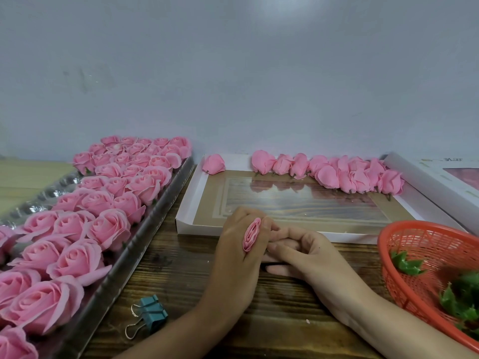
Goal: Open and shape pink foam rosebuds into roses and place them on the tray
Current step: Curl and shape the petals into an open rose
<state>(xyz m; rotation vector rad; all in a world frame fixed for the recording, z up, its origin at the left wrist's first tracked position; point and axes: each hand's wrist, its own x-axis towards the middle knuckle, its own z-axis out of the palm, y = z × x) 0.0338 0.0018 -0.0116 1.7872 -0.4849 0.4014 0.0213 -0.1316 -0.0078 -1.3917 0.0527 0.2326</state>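
My left hand (237, 251) rests on the wooden table and squeezes a pink foam rosebud (251, 235) between thumb and fingers, so the bud looks flattened and narrow. My right hand (302, 251) lies just to its right, fingers curled in against the left hand's fingers, below the bud. On the left, a long clear plastic tray (145, 224) holds several shaped pink roses (108, 228). A row of unopened rosebuds (334, 172) lies along the far edge of a shallow white box lid (188, 203), with one bud (213, 164) apart at its far left corner.
A red plastic basket (404, 244) with green leaf pieces (407, 264) stands at the right. A teal binder clip (150, 313) lies on the table near the tray's front. Another white box (427, 182) sits at the far right. A grey wall runs behind.
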